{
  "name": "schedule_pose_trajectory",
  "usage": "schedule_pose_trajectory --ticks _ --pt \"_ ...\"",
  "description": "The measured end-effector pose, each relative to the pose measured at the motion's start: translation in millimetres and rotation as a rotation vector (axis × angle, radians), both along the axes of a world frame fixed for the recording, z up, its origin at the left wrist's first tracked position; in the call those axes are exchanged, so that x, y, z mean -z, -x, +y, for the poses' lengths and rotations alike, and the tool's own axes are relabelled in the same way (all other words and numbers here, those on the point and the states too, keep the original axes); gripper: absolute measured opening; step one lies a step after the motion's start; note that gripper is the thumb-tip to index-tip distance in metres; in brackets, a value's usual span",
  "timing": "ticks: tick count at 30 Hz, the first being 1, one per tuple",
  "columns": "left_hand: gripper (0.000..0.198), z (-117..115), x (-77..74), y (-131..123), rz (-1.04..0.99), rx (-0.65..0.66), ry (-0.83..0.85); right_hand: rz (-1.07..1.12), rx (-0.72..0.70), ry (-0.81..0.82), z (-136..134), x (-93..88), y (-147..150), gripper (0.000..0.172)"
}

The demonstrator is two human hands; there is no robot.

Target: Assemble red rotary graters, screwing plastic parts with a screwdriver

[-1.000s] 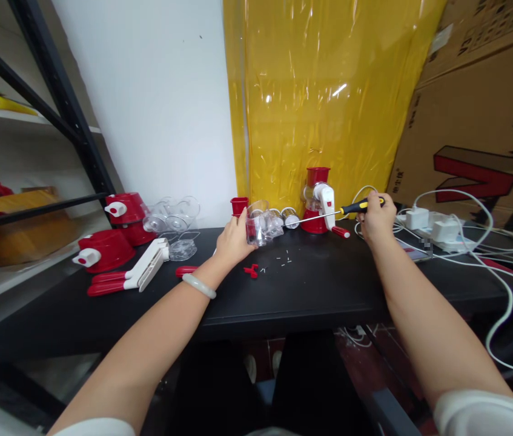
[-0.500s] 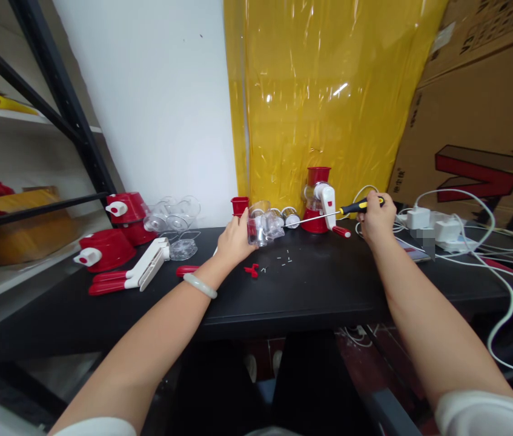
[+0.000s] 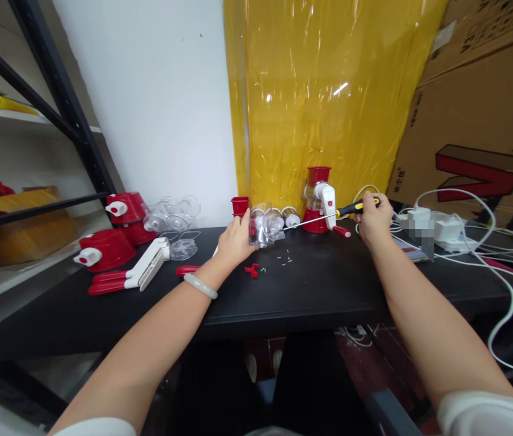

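Observation:
My left hand (image 3: 237, 241) grips a clear plastic housing (image 3: 263, 230) from its left side, on the black table. In my right hand (image 3: 374, 217) is a screwdriver (image 3: 351, 209) with a yellow and black handle, its long shaft pointing left. The tip reaches the right side of the housing; whether it touches a screw I cannot tell. Metal grater drums (image 3: 290, 217) lie just behind the shaft. Several small screws (image 3: 284, 260) and a red wing-shaped piece (image 3: 252, 270) are on the table in front. A red hopper part (image 3: 240, 206) stands behind my left hand.
An assembled red and white rotary grater (image 3: 318, 200) stands at the back. Red bases (image 3: 106, 249), white cranks with red handles (image 3: 140, 269) and clear housings (image 3: 174, 213) sit at left. White cables and chargers (image 3: 447, 230) crowd the right, beside a large cardboard box (image 3: 474, 109).
My right hand and the screwdriver have shifted slightly left, with the tip closer to the clear housing. My left hand stays in place on the housing.

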State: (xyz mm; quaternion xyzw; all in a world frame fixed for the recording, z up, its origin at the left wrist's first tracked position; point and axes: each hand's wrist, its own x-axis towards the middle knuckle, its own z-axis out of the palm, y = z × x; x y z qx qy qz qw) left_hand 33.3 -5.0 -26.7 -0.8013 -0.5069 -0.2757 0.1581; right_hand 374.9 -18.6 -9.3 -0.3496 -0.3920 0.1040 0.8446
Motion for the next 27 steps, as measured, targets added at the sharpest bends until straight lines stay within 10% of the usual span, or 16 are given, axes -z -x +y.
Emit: schedule_pose_trajectory --ticks 27 --pt "0.1 0.1 1.3 -0.1 -0.008 0.029 -0.005 -0.003 -0.023 0.006 -0.2 0.8 5.0 0.043"
